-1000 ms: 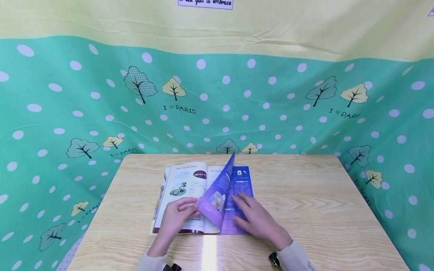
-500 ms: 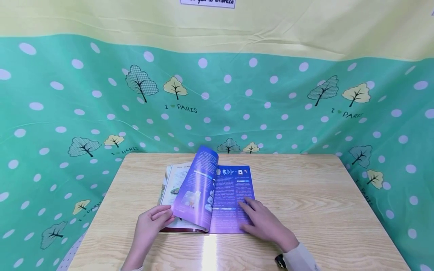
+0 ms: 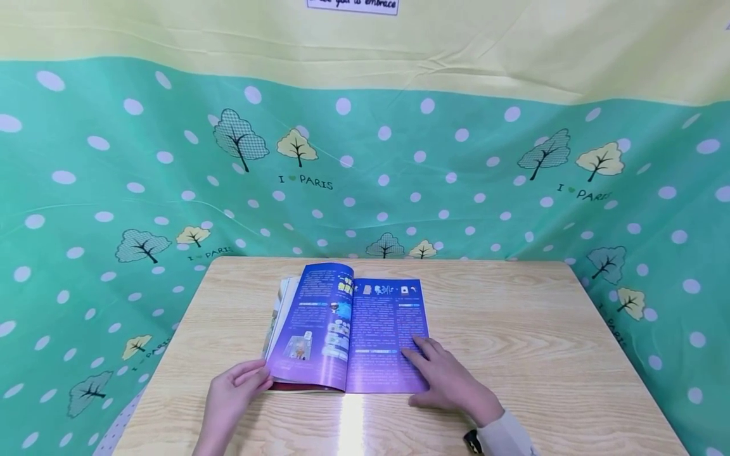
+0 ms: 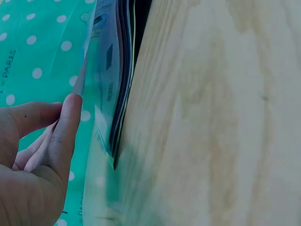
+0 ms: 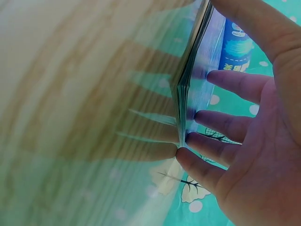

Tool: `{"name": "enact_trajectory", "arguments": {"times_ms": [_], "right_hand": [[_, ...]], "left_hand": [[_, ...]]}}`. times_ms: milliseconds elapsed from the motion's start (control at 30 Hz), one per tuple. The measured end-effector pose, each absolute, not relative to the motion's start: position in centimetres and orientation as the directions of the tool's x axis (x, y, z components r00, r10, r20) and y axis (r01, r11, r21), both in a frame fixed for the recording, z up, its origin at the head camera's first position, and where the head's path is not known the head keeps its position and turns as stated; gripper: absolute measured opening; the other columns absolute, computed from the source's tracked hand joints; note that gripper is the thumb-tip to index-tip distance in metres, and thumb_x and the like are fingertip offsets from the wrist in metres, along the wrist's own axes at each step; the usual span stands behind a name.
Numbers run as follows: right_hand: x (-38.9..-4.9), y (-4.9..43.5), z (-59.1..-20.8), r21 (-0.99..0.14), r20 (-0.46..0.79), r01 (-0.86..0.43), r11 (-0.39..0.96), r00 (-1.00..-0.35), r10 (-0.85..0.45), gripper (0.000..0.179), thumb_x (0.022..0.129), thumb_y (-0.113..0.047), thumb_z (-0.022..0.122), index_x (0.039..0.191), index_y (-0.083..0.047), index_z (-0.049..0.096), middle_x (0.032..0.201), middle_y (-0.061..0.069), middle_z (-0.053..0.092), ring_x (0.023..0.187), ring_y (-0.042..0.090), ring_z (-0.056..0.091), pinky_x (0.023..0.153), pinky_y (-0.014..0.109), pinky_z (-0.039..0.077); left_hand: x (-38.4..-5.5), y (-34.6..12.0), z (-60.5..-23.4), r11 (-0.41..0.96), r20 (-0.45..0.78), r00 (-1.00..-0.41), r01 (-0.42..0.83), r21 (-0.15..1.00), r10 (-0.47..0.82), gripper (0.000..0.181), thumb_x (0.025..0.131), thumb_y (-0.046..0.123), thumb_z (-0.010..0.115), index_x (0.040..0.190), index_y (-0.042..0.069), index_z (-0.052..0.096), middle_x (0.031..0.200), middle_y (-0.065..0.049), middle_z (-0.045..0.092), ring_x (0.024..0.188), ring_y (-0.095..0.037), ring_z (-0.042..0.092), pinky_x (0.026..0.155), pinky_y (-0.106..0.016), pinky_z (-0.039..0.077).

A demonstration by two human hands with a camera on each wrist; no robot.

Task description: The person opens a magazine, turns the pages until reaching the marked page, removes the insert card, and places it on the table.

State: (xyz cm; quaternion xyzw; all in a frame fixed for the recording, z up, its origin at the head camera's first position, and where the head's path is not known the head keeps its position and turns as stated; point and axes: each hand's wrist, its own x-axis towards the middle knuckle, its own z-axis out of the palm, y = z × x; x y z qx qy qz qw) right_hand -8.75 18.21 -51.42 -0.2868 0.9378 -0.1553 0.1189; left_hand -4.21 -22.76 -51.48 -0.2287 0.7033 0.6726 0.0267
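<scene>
An open magazine (image 3: 382, 342) with blue-purple pages lies on the table in the head view. Its left-hand page (image 3: 310, 310) is still raised off the stack beneath. My left hand (image 3: 236, 392) pinches that page's lower left corner between thumb and fingers; the left wrist view shows the sheet's edge at the fingertips of the left hand (image 4: 42, 146), apart from the thicker stack of pages (image 4: 120, 84). On the other side, my right hand (image 3: 447, 380) rests with spread fingers on the right-hand page's outer edge. In the right wrist view its fingertips (image 5: 202, 115) touch the page near the border.
The magazine lies on a light wood-grain table (image 3: 513, 342), with bare wood to its right and left. Behind and at both sides hangs a green dotted cloth (image 3: 445, 158) with tree prints. A bright light reflection falls on the table in front of the magazine.
My left hand has carried the purple page leftward over the spine, uncovering the right-hand page, and lowered it toward the left side. My right hand has shifted slightly right and down.
</scene>
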Motion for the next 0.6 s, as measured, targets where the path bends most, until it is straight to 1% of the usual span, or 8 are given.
{"name": "enact_trajectory", "arguments": {"times_ms": [233,400,600], "right_hand": [[-8.7,18.3,-51.5,-0.343,-0.106,-0.515,0.785,-0.810,-0.577,0.082,0.084,-0.047,0.078,0.150,-0.010,0.046,0.155,0.024,0.034,0.139,0.047,0.034,0.110,0.064,0.038],[-8.7,18.4,-51.5,-0.349,-0.117,-0.511,0.786,-0.808,-0.577,0.078,0.087,-0.047,0.075,0.150,-0.011,0.046,0.156,0.023,0.033,0.140,0.046,0.032,0.110,0.063,0.037],[-8.8,18.7,-51.5,-0.379,-0.115,-0.514,0.770,-0.799,-0.590,0.072,0.090,-0.047,0.072,0.149,-0.012,0.049,0.157,0.021,0.033,0.141,0.044,0.031,0.111,0.065,0.036]], "left_hand": [[-3.6,-23.1,-52.0,-0.018,-0.379,-0.876,-0.392,0.920,-0.299,0.036,0.092,0.000,0.069,0.124,-0.014,0.059,0.104,-0.021,0.072,0.088,-0.023,0.073,0.082,-0.031,0.061],[-3.4,-23.5,-52.3,-0.010,-0.383,-0.868,-0.401,0.916,-0.317,0.035,0.093,0.000,0.068,0.123,-0.014,0.060,0.103,-0.020,0.073,0.087,-0.021,0.073,0.082,-0.031,0.062],[-3.3,-23.9,-52.4,-0.004,-0.398,-0.857,-0.420,0.907,-0.326,0.036,0.094,0.002,0.067,0.124,-0.016,0.058,0.102,-0.021,0.073,0.086,-0.022,0.073,0.081,-0.031,0.062]]}}
